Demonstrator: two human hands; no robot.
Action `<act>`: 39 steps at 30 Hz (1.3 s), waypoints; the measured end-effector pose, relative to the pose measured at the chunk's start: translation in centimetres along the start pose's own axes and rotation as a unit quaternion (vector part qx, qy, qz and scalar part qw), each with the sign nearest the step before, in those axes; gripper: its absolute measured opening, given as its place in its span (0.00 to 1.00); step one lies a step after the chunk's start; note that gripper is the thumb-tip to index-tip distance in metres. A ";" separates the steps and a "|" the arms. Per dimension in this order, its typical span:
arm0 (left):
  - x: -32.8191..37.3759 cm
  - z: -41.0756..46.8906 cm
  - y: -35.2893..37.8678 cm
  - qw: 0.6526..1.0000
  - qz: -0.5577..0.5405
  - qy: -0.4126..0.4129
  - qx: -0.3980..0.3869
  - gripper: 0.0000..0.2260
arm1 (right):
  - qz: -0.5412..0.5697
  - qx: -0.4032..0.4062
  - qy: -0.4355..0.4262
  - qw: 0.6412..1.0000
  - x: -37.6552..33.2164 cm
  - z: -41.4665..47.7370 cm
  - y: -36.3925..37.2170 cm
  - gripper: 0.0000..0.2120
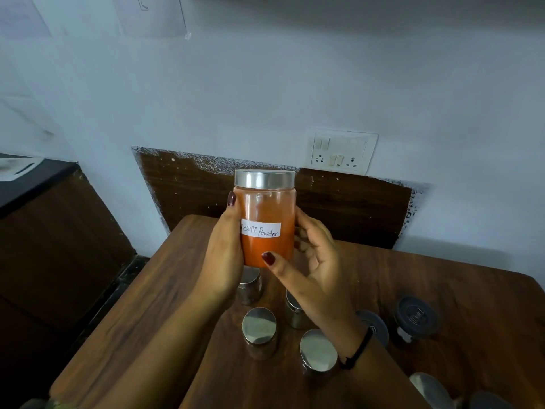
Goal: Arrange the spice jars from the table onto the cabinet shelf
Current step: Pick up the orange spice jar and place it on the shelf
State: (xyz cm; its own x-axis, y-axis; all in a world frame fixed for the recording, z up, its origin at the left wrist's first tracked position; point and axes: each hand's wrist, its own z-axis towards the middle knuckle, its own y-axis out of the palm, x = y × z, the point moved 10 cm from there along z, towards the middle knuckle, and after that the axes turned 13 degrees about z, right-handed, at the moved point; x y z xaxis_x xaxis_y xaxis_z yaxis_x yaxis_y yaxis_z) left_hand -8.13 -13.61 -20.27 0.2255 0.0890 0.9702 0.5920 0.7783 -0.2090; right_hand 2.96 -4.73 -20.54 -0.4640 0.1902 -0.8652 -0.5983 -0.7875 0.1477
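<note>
The chilli powder jar [267, 219] is held upright between both hands: left hand [222, 252] wraps one side, right hand [314, 255] cups the other, thumb pressed on its front. Below the grip, steel-lidded jars [259, 326] stand on the table [141, 305]. Best to keep it level and support the base; no shelf shows

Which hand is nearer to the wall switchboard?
Right. The right hand grips the chilli powder jar below the switchboard; the left hand grips the jar's opposite side, farther left.

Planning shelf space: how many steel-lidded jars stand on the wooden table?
5 jars: one behind the left hand, one behind the right hand, two nearer, one bottom-right. Others may be hidden.
</note>
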 end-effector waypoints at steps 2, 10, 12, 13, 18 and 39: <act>0.2 0.3 -0.6 1.000 0.004 0.007 0.011 0.17 | -0.007 -0.002 -0.002 1.000 0.1 0.3 0.3 0.38; 2.9 2.3 -1.3 0.998 0.017 0.058 -0.022 0.20 | 0.013 -0.008 -0.008 1.000 -0.9 2.9 1.4 0.32; 3.6 2.9 -1.3 0.997 0.016 0.066 -0.045 0.22 | 0.021 -0.003 -0.014 1.000 -1.6 3.6 1.6 0.31; 3.8 3.2 -1.4 0.996 0.019 0.068 -0.051 0.21 | 0.028 -0.001 -0.016 0.999 -1.9 3.9 1.7 0.31; 5.7 4.0 -2.6 0.994 0.017 0.103 -0.044 0.25 | 0.054 -0.008 -0.021 0.998 -3.2 5.8 2.5 0.29; 12.6 8.9 -8.5 0.963 0.036 0.258 0.070 0.22 | 0.015 0.006 -0.085 0.996 -8.8 16.5 5.3 0.28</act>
State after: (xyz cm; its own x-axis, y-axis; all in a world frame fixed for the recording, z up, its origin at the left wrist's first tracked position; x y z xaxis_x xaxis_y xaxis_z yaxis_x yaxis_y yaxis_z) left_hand -17.19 -13.55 -5.17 0.6382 -0.1474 0.7557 0.4585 0.8612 -0.2192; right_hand -6.86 -0.89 -4.28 -0.5845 0.2643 -0.7671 -0.5905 -0.7870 0.1788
